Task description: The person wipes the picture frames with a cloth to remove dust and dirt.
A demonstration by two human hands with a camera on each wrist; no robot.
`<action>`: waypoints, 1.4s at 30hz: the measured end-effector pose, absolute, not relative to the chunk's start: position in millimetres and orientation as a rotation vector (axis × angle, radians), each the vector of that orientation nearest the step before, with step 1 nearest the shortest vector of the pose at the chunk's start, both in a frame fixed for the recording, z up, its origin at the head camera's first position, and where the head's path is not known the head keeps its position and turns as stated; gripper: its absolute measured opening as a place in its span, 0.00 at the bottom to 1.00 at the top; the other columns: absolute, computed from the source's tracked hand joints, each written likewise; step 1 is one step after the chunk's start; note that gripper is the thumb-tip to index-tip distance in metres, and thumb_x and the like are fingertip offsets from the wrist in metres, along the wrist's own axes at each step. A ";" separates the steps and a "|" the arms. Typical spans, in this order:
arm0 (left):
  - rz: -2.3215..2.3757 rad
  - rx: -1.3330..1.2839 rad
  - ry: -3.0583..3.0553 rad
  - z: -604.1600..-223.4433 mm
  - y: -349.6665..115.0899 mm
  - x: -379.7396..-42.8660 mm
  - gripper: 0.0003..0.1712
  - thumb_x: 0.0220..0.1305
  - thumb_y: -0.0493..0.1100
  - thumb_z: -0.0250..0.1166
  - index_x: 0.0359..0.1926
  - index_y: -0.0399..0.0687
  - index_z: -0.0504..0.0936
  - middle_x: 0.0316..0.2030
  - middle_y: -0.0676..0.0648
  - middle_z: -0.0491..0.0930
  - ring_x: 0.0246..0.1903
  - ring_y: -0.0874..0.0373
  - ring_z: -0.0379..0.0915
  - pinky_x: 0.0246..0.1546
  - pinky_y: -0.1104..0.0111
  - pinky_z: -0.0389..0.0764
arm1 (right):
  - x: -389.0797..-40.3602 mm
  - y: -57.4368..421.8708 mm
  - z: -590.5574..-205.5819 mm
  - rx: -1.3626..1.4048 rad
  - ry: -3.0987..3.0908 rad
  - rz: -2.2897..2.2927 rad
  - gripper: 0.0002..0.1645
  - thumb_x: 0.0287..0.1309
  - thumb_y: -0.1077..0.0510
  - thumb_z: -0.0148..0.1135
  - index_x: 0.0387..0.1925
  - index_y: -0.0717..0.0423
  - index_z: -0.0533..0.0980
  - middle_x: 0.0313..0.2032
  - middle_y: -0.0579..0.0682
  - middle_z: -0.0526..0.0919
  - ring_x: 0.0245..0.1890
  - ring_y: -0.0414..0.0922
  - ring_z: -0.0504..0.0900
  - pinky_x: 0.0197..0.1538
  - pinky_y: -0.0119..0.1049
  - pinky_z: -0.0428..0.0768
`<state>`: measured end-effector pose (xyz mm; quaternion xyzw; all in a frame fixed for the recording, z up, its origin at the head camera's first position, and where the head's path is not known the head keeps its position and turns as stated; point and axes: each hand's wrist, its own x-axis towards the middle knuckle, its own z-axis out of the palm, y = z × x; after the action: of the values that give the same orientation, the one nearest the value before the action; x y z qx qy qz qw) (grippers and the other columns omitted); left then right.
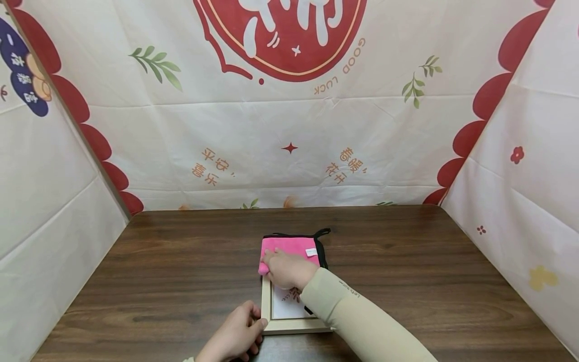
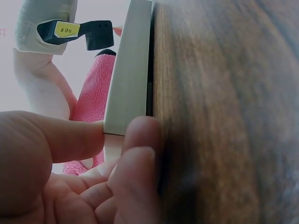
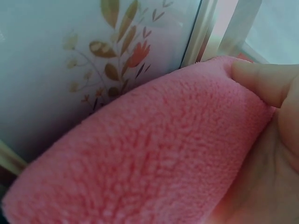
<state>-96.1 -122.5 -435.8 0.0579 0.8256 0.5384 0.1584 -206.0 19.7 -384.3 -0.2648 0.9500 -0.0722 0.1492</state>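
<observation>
A picture frame [image 1: 294, 327] with a pale cream border lies on the table, a leafy print under its pane. My left hand [image 1: 237, 329] grips its near left corner, the thumb on the face and fingers along the outer edge in the left wrist view. Over the frame's far part spreads a fluffy pink cloth [image 1: 289, 245] with black trim and a white label. My right hand [image 1: 289, 269] holds the cloth against the frame's left side, its thumb pressing the cloth's edge in the right wrist view. The right forearm hides the frame's right side.
The dark wooden table [image 1: 181, 271] extends around the frame on all sides. A white printed fabric backdrop [image 1: 289, 120] stands behind it, with side sheets at left and right. A black wrist camera [image 2: 70, 32] sits on the right cuff.
</observation>
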 end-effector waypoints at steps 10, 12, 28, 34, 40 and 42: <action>1.525 0.168 2.347 -433.9 -123.6 -96.9 0.10 0.65 0.42 0.58 0.36 0.41 0.68 0.17 0.49 0.74 0.12 0.61 0.70 0.07 0.70 0.69 | -208.6 19.1 -383.4 -0.751 2.738 -0.206 0.26 0.67 0.50 0.51 0.65 0.49 0.67 0.70 0.46 0.62 0.72 0.47 0.54 0.69 0.44 0.62; 1.524 0.169 2.347 -433.2 -123.6 -97.0 0.10 0.65 0.42 0.58 0.36 0.41 0.68 0.17 0.49 0.74 0.12 0.61 0.70 0.07 0.70 0.69 | -209.3 18.8 -383.2 -0.752 2.743 -0.204 0.26 0.67 0.50 0.51 0.64 0.49 0.68 0.69 0.46 0.62 0.72 0.47 0.55 0.69 0.44 0.62; 1.527 0.190 2.315 -433.6 -124.3 -98.2 0.09 0.66 0.41 0.58 0.36 0.41 0.67 0.18 0.49 0.74 0.13 0.61 0.69 0.07 0.71 0.68 | -215.6 16.3 -384.5 -0.781 2.765 -0.186 0.24 0.67 0.52 0.52 0.63 0.49 0.70 0.69 0.47 0.63 0.72 0.48 0.55 0.68 0.47 0.64; 1.521 0.187 2.319 -433.2 -124.7 -98.3 0.09 0.66 0.41 0.58 0.37 0.40 0.67 0.18 0.49 0.74 0.13 0.61 0.69 0.08 0.71 0.69 | -216.4 15.8 -384.3 -0.764 2.764 -0.199 0.25 0.66 0.52 0.52 0.63 0.49 0.69 0.69 0.47 0.62 0.72 0.48 0.54 0.69 0.47 0.63; 1.529 0.190 2.311 -432.3 -124.7 -97.7 0.09 0.66 0.41 0.57 0.37 0.40 0.67 0.18 0.49 0.74 0.13 0.61 0.69 0.08 0.71 0.68 | -217.1 14.9 -383.8 -0.770 2.766 -0.182 0.24 0.66 0.51 0.52 0.63 0.49 0.70 0.69 0.47 0.62 0.72 0.48 0.54 0.68 0.47 0.64; 1.532 0.190 2.311 -432.2 -124.6 -97.7 0.09 0.66 0.41 0.57 0.37 0.40 0.67 0.18 0.49 0.74 0.13 0.61 0.69 0.08 0.71 0.68 | -217.6 14.7 -383.6 -0.770 2.765 -0.180 0.24 0.67 0.51 0.52 0.63 0.49 0.70 0.70 0.47 0.62 0.72 0.48 0.54 0.68 0.47 0.64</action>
<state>-97.7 -124.6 -432.2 0.0671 0.8180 0.5421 0.1802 -217.6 14.7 -383.6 -0.2655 0.9529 -0.0621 0.1326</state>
